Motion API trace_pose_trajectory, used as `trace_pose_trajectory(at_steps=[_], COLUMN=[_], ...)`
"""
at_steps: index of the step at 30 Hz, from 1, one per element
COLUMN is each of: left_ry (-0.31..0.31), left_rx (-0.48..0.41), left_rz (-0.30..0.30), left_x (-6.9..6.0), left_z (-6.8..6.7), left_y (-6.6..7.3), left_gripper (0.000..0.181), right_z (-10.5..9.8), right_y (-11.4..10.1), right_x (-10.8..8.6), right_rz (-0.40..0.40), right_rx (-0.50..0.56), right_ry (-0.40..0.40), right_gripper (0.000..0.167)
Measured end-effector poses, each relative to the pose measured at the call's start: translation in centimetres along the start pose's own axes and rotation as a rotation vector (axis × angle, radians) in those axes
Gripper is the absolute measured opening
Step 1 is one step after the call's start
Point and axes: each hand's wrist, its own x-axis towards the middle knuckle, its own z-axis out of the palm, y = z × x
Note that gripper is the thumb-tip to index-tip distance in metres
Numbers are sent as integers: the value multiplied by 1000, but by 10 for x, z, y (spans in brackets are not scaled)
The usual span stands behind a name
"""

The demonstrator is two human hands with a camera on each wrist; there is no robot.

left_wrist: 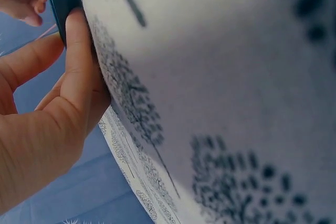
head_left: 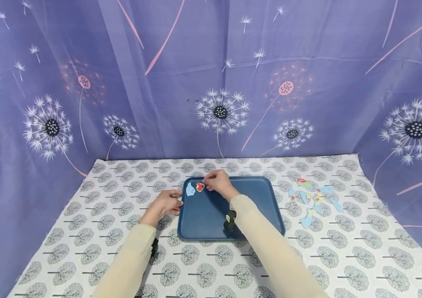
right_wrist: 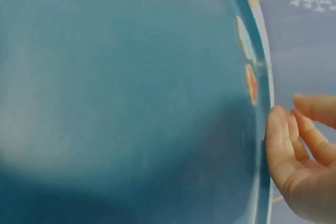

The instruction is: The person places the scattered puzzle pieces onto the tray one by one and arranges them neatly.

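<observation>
A dark blue tray lies on the patterned cloth. In its far left corner are a light blue puzzle piece and, just right of it, a red and yellow puzzle piece. My right hand hovers at the tray's far rim beside the red piece. Its thumb and fingertips come close together, and the right wrist view shows nothing between them. At the tray's left side, my left hand holds the rim with thumb and forefinger.
Several loose puzzle pieces, light blue, yellow, green and red, lie scattered on the white tree-print cloth right of the tray. A purple dandelion-print curtain stands behind the table and along both sides.
</observation>
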Motion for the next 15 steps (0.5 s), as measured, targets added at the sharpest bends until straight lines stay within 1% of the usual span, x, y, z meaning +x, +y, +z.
trace_pose_trajectory(at_steps=[5,8,12,15], left_ry=[-2,-2,-7,-9], left_rx=[9,9,4,-1], left_rz=[2,-3,-10,-17], left_x=[1,1,1,0], left_z=[-1,-2,-2,-2], left_y=[1,1,1,0], left_gripper=[49,49,49,50], right_z=[-20,-34,-52,-68], right_y=[-2,-3,-2,0], right_x=[-3,-6,-12,-17], right_rz=[-37,-51,-89,-105], right_rx=[62,91,89,72], right_ry=[-34,-41,-30,-5], right_gripper=[19,24,26,25])
